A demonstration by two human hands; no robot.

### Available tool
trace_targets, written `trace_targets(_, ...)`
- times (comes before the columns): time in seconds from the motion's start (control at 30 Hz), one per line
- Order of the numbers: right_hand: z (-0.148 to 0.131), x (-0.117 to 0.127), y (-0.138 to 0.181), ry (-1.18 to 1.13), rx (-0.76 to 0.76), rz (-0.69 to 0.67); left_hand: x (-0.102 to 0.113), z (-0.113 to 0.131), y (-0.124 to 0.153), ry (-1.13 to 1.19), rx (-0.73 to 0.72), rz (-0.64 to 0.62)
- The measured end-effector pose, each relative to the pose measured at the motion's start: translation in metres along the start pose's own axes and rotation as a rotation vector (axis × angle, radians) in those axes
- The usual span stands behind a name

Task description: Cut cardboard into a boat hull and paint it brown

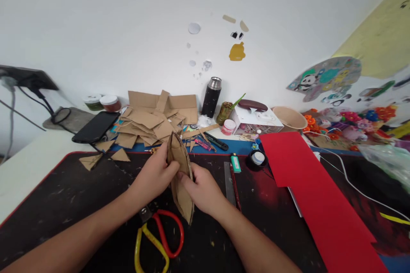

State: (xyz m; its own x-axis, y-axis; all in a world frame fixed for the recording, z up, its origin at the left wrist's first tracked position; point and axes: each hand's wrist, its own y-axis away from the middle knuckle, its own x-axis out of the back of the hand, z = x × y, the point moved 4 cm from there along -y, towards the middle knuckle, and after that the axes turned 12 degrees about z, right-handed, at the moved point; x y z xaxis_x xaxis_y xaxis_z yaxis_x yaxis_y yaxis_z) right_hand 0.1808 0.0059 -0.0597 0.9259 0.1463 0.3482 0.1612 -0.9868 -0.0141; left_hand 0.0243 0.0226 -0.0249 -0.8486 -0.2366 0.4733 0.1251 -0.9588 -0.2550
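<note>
Both my hands hold a pointed, leaf-shaped cardboard piece (181, 163) upright over the black desk mat (80, 196). My left hand (153, 175) grips its left side with the fingers curled round it. Pinching its right side near the middle is my right hand (202, 191). Scissors with red and yellow handles (158, 239) lie on the mat just below my hands, partly under the cardboard.
A heap of cardboard scraps (153, 121) lies behind, with loose triangles (96, 160). A red paper sheet (307, 187), a metal ruler (229, 179), green lighter (235, 163), tape roll (257, 158), phone (96, 127), black flask (211, 97) and a white box (256, 120) surround the mat.
</note>
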Motion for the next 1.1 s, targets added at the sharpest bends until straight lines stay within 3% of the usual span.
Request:
trace_targets(0.23,-0.001,0.002,-0.001,0.01,-0.014,-0.025,0.01,0.005,-0.011,-0.049,-0.064,0.001)
trace_targets(0.4,-0.004,0.003,-0.002,0.03,0.001,-0.027,0.013,0.003,-0.017,-0.025,-0.021,-0.026)
trace_targets(0.67,-0.006,-0.002,0.003,-0.009,-0.024,-0.063,0.014,0.007,-0.017,-0.306,-0.056,0.07)
trace_targets(0.9,-0.007,-0.003,0.004,-0.003,-0.04,-0.074,0.012,0.006,-0.012,-0.494,-0.094,0.05)
trace_targets(1.0,-0.007,-0.003,0.004,0.014,-0.021,-0.065,0.012,0.005,-0.011,-0.457,-0.095,0.037)
trace_targets(1.1,-0.005,-0.002,0.003,-0.037,-0.021,-0.064,0.014,0.004,-0.015,-0.217,-0.085,0.04)
